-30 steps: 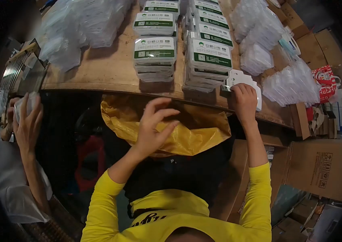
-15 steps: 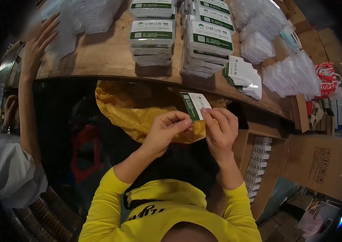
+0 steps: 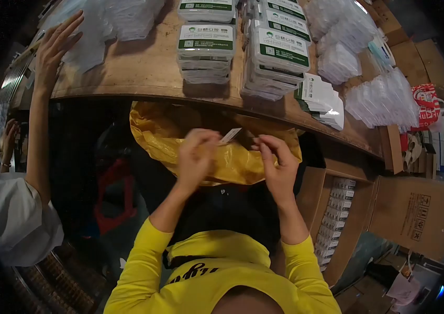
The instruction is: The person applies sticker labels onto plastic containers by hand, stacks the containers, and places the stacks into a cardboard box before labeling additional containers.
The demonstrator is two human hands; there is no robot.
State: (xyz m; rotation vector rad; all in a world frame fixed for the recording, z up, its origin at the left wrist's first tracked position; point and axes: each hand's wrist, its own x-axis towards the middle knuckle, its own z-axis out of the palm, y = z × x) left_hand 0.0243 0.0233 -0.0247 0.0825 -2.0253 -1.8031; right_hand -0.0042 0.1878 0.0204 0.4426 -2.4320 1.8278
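Observation:
Over the yellow bag, my left hand [image 3: 196, 159] is smeared by motion, its fingertips closed at the lower end of a small printed card [image 3: 231, 136]. The card is tilted, so only a narrow strip of its face shows. To its right, my right hand [image 3: 279, 165] is apart from the card, with thumb and fingers pinched together. Whatever lies between those fingertips is too small to make out. Beneath both hands, the yellow plastic bag [image 3: 167, 152] hangs open below the table edge.
The wooden table [image 3: 133, 70] carries stacked clear boxes with green-and-white labels [image 3: 206, 42], fanned cards [image 3: 324, 99] and clear empty cases [image 3: 381, 99]. An open carton [image 3: 313, 196] with packed boxes stands at right. Another person's hand [image 3: 54, 47] rests over plastic at left.
My hands have moved apart. The card has left my right hand and turned from face-up to a thin tilted strip at my left fingertips. The view has shifted slightly.

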